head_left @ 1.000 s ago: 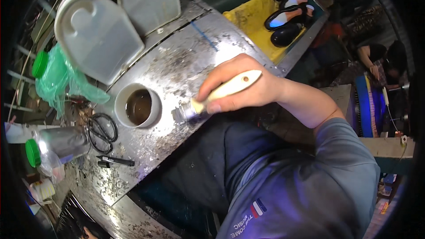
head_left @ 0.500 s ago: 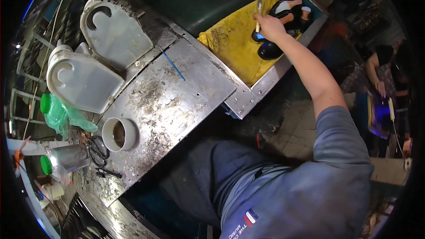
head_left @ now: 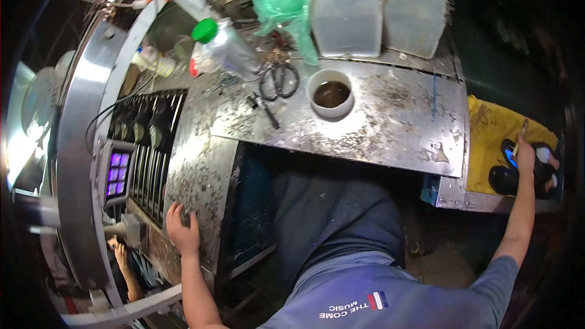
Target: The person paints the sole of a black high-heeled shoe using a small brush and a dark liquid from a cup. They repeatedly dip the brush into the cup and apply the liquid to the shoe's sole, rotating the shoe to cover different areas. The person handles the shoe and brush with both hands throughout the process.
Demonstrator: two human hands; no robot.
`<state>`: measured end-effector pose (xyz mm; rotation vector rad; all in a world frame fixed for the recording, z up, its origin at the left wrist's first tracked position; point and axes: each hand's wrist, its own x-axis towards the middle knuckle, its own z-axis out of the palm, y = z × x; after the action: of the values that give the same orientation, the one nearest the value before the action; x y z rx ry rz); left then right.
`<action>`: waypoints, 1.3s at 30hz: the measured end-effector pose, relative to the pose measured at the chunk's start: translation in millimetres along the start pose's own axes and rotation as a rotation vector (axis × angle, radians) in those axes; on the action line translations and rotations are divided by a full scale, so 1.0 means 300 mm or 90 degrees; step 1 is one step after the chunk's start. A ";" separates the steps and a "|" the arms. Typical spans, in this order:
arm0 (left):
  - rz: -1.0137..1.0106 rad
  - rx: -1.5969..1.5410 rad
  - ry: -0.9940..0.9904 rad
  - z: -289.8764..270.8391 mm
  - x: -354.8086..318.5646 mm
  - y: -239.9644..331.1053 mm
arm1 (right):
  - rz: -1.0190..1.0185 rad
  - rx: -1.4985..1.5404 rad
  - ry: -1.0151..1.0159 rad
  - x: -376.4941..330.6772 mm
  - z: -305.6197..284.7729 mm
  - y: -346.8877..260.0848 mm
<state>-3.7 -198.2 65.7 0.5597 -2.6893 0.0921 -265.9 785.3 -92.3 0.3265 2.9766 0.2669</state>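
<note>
A person at a metal workbench [head_left: 390,137], seen from above, reaches far to the right with the right hand [head_left: 525,153], its fingers closed around a pale-handled brush [head_left: 524,127]. The brush is over black shoes [head_left: 503,180] bunched on a yellow cloth [head_left: 484,128] in a metal-edged tray; one shoe has a bright blue patch. Brushing appears to be under way, but how much is done, and how much remains, cannot be told: the bristles are unclear. The left hand [head_left: 181,228] holds nothing, its fingers loosely spread, by a side bench [head_left: 210,167]; whether it touches cannot be told. The workbench is stained and flecked. On it are a white cup [head_left: 329,111] of brown liquid, black-handled scissors [head_left: 297,79] and a black marker [head_left: 268,114]. Two cloudy plastic containers [head_left: 346,21] stand along the far edge, near a green-lidded jar [head_left: 234,52]. Leftward, a lamp panel [head_left: 117,173] glows purple beside a shoe rack [head_left: 159,125]; another person [head_left: 146,271] sits beyond.
</note>
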 end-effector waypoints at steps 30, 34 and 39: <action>0.428 -0.964 -0.939 0.066 0.078 0.729 | -0.582 1.219 -0.337 -0.767 -0.903 -1.545; 0.059 -1.210 -0.841 0.147 -0.144 0.601 | -0.529 1.031 -0.114 -0.622 -0.940 -1.578; -0.015 -1.411 -0.747 0.300 -0.320 0.459 | -0.510 0.616 0.226 -0.412 -1.004 -1.615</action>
<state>-9.8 -48.9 -52.4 -0.2845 -1.4865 -3.1996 -290.4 243.5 123.7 -0.9105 2.9968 -1.3045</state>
